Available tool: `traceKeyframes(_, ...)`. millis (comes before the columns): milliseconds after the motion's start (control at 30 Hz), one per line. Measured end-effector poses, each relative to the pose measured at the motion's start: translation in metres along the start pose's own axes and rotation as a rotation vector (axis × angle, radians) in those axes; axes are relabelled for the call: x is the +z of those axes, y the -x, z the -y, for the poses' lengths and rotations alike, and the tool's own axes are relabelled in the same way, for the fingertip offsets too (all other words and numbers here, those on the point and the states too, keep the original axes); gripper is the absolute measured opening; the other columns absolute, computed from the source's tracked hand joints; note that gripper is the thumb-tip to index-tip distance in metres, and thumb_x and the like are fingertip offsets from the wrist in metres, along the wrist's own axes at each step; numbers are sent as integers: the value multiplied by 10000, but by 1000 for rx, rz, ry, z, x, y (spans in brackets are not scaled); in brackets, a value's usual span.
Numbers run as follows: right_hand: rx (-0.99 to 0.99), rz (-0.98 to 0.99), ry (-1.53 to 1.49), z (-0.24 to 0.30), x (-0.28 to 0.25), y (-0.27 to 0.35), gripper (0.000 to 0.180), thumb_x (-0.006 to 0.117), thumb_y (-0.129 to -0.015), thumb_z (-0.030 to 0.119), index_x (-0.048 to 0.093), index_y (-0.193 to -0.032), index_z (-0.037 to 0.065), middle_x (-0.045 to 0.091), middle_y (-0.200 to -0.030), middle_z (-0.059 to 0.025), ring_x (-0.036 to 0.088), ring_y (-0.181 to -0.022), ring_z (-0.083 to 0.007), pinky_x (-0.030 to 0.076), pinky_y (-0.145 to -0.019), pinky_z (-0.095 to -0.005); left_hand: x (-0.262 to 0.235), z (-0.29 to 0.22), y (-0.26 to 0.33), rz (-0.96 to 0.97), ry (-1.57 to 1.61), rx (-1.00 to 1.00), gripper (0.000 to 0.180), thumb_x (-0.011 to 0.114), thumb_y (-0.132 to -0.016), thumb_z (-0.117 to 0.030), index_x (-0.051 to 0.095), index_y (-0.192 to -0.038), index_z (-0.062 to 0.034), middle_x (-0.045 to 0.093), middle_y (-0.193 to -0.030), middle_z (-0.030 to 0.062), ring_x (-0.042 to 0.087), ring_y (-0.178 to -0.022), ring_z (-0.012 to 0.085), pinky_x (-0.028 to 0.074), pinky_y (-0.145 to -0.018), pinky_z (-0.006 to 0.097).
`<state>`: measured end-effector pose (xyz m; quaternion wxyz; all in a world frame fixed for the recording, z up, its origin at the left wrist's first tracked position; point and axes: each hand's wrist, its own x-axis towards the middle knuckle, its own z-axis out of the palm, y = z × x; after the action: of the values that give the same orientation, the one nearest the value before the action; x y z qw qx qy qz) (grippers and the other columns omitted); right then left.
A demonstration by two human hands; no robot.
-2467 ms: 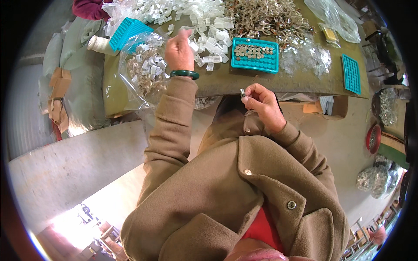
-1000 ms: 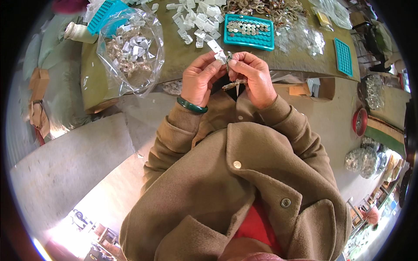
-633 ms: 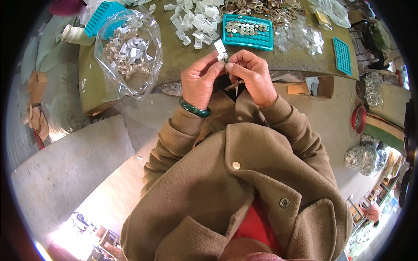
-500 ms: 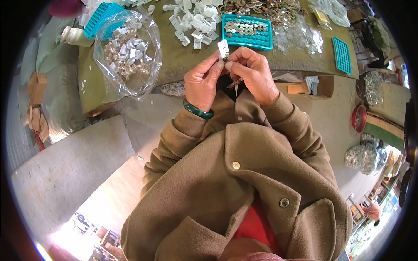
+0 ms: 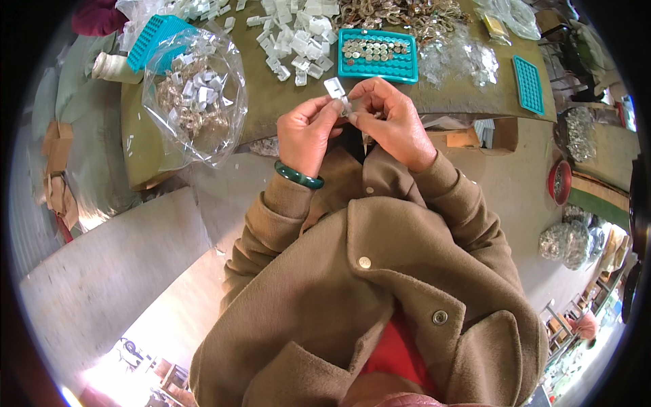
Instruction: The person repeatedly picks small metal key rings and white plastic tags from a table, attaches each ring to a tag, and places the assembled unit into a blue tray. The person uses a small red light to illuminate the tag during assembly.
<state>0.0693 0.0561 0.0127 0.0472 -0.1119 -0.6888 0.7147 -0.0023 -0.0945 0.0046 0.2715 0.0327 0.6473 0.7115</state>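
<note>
Left hand [image 5: 304, 132] pinches a white plastic piece [image 5: 334, 87], thumb against index, held up just on the near side of the teal tray [image 5: 378, 72]. Right hand [image 5: 393, 125] has thumb and index curled in at the piece's lower end; can't tell what those fingers grip, too small. My read: two-handed fit-up of small parts. Best let left fingers fix the piece, right do the fine aligning; square it up before pressing, push gently along its length, thumbs off the joint so the seat is visible. Thin plastic probably cracks or pops loose if twisted. Containers, near to far: open carton [image 5: 506, 134] below the tray's near right, pale sheets inside; clear bag [image 5: 224, 146] well left of the tray, white pieces [image 5: 201, 87] sitting on tan loops [image 5: 182, 102]. Tray itself carries small round discs [image 5: 375, 53], mostly across its upper and middle rows. Loose white pile [image 5: 298, 37] left of the tray; tangled tan loops [image 5: 400, 15] beyond it.
</note>
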Motion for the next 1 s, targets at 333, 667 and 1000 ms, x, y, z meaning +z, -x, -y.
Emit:
traceKeyframes(333,-271,-185,189,-11,1,-1,92,614,-870,3,568,-947,18,601,-759,-57,562,-562,-119,449,-515,-264,5,-2,-10,-2,287,-215,218,598,-933,-156,679,-1084,-21,737,-927,94,559,-573,27,347,-442,152)
traceKeyframes(667,-437,-135,505,-18,-17,-8,149,621,-797,-43,574,-920,27,597,-794,-111,589,-678,-262,477,-615,-320,2,11,-31,70,653,-504,151,588,-942,-144,649,-1050,-58,716,-1033,96,637,-759,9,444,-520,118)
traceKeyframes(1000,-434,-408,734,-24,-65,-55,70,665,-855,119,662,-909,74,638,-867,-95,637,-767,-311,515,-647,-375,26,5,-35,53,383,-303,203,631,-945,-155,637,-1080,-4,704,-1046,124,700,-923,170,572,-692,230)
